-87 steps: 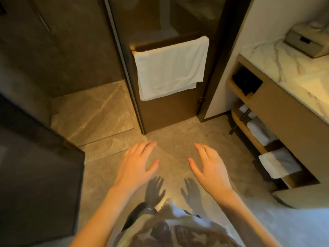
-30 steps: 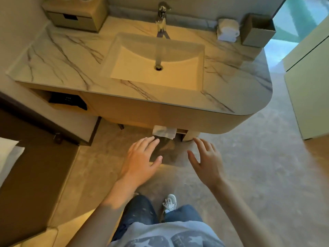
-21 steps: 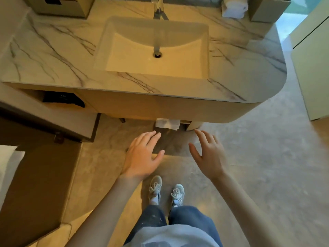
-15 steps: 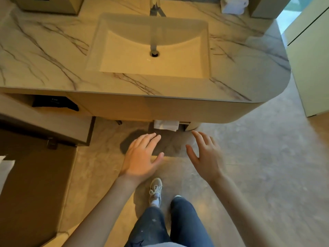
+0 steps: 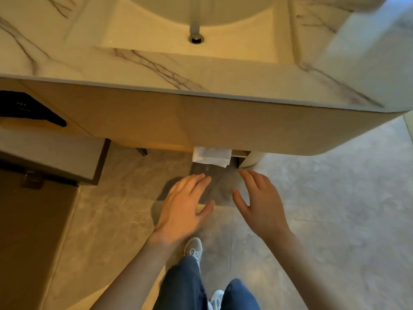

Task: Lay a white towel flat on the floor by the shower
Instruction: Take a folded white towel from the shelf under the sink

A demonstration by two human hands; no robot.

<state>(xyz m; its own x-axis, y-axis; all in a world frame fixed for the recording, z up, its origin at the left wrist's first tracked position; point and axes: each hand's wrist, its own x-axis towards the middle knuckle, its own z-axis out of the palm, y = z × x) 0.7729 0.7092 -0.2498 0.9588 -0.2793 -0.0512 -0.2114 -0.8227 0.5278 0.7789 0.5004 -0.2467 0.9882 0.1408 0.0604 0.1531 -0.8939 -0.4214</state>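
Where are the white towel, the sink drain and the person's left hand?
towel (image 5: 211,156): head view, the folded edge hanging below the vanity.
drain (image 5: 196,38): head view, its middle.
left hand (image 5: 183,208): head view, the back of the hand.

White towel (image 5: 211,157) — folded, hanging under vanity edge

Nothing here is showing clearly enough to be read. The black item (image 5: 26,108) lying on the shelf (image 5: 24,127) under the desk (image 5: 89,70) is carrying a few faint pale marks, but they are blurring into smudges, and no letters or numbers are coming through.
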